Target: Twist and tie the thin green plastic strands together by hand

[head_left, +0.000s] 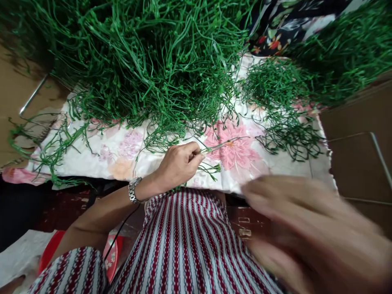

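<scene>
- The left hand [179, 163] pinched one green stem [225, 143] between thumb and fingertips, above the floral cloth [122, 157].
- The stem ran rightward and slightly away from the pinch, its long axis nearly level across the frame, with its free end over a pink flower print (a small orange spot showed partway along it).
- The right hand [309, 232] was close to the camera and blurred by motion; whether its fingers were spread or closed could not be told, and nothing was seen in it.
- The left hand was the nearer to the stem, being in contact; the right hand lay well apart, lower and to the right.
- The green pile [153, 57] covered the far part of the cloth, just beyond the left hand.
</scene>
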`<state>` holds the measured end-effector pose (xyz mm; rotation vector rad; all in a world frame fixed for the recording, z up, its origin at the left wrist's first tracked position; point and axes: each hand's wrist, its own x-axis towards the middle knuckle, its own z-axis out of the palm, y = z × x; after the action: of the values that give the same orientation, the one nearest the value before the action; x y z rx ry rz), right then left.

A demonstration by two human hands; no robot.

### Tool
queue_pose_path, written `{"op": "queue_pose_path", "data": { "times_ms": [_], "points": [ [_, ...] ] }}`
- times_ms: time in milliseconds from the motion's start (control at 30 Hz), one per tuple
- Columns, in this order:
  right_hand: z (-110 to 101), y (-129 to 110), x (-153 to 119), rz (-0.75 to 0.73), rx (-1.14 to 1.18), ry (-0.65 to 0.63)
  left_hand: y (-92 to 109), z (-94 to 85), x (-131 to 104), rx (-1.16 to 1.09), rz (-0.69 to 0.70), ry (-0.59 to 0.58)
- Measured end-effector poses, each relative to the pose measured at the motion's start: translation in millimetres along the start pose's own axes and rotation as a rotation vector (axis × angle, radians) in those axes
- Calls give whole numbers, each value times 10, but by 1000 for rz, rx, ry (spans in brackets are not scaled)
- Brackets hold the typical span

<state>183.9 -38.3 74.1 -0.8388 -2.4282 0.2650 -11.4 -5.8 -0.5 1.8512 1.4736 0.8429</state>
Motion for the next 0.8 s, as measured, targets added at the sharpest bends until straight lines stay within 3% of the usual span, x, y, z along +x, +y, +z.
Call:
{"op": "queue_pose_path", "data": {
  "times_ms": [167, 233, 333, 433, 500, 567, 667, 800],
  "points": [
    [744, 192, 83, 98, -14, -6, 8, 54, 19, -238, -91, 8],
    [915, 292, 93, 116, 4, 23, 9, 59, 17, -325, -135, -13],
    [871, 363, 64, 115, 83, 30, 3, 52, 10, -319, -161, 7],
    [572, 292, 10, 126, 127, 123, -7, 56, 10, -145, -126, 64],
    [379, 181, -25, 73, 61, 237, -1, 72, 14, -66, -107, 77],
    [308, 69, -46, -36, -26, 272, 19, 91, 20, -41, -96, 80],
    [508, 32, -43, -99, -24, 236, 61, 111, 26, -132, -105, 70],
    [998, 251, -15, 2, 72, 309, 81, 131, 23, -474, -192, 18]
  ]
}}
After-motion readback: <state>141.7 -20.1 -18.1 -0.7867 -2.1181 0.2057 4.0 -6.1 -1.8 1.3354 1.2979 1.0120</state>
